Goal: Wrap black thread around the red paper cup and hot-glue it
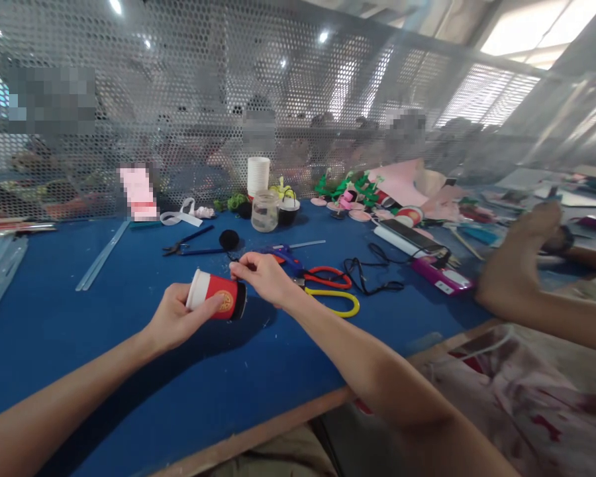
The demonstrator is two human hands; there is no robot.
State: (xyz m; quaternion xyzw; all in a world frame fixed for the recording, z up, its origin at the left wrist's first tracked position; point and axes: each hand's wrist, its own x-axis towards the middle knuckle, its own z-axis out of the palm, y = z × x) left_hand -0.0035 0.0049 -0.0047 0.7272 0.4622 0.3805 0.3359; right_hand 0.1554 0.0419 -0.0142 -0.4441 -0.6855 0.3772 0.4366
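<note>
Steadying the red-and-white cup (pixel 211 288), tipped sideways above the tabletop (pixel 258 377) toward its near edge, the left hand (pixel 173 318) has its grip curled around the wall, thumb laid along the side. The right hand (pixel 265 278) has its fingertips drawn close together at the cup's dark end (pixel 240 302); whether they close on anything, I cannot tell. Light left pressure should avoid denting, with the right wrist clear of the yellow-handled scissors (pixel 355 305).
</note>
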